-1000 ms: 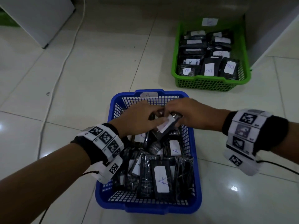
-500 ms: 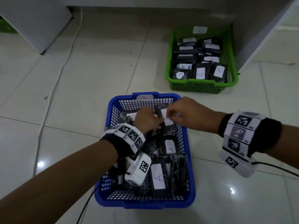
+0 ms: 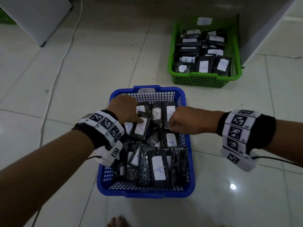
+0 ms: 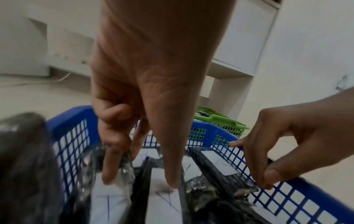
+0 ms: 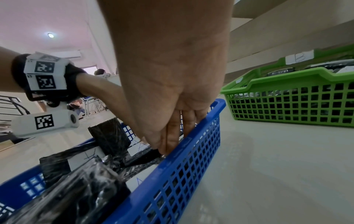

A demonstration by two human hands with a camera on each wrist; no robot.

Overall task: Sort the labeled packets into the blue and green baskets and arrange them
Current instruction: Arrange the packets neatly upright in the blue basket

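The blue basket (image 3: 144, 193) marked A stands right in front of me, full of black packets with white A labels. My left hand (image 3: 131, 115) is at its far left. Its thumb presses on the label of a tilted A packet (image 3: 141, 126), and the index finger (image 4: 112, 166) lies along that packet's raised left edge, so the packet is pinched. My right hand (image 3: 173, 120) reaches in along the right wall and holds another A packet (image 3: 170, 112) between thumb and fingers (image 5: 172, 136). The green basket (image 3: 203, 79) marked B sits at the far right, filled with B packets.
A white cabinet (image 3: 32, 17) stands at the far left, and a white cable (image 3: 62, 59) runs across the tiled floor. A pale wall unit (image 3: 270, 30) rises just behind the green basket. Toes (image 3: 118, 222) show at the bottom edge.
The packet that both hands held upright now lies tilted in the far part of the blue basket. The hands have parted, the left to the far left and the right to the right wall.
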